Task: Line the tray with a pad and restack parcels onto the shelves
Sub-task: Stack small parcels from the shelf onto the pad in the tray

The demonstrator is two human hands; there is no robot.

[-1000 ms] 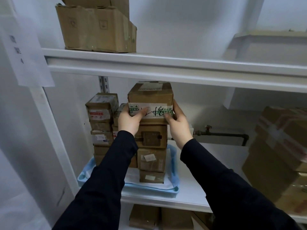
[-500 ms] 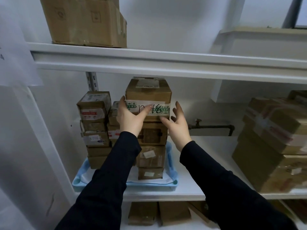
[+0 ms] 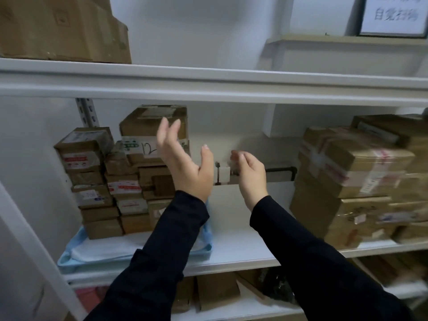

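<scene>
1. Parcels (image 3: pixel 129 181) stand stacked in your blue tray (image 3: pixel 92 262) — the top box (image 3: pixel 143 126) sits just behind your left hand (image 3: pixel 183 167).
2. Left fingers (image 3: pixel 164 130) are spread, holding nothing; your right hand (image 3: pixel 251 174) is loosely curled and empty — right of the stack.

White painted wall (image 3: pixel 208 31) is recorded behind white metal shelving. The upper shelf board (image 3: pixel 231 84) is taken as reference. Under its left end, a grey slotted upright (image 3: pixel 89 112) is fixed against the wall. Under its middle, a dark pipe (image 3: pixel 281 169) is run along the wall. Under its right part, a white boxed projection (image 3: pixel 301 121) is noted. Well below it, a lower shelf board (image 3: pixel 243 242) is set. Above its right end, a dusty ledge (image 3: pixel 347 39) is seen, with a framed notice (image 3: pixel 393 15), characters blurred, stood on it. Light is soft and even.
</scene>
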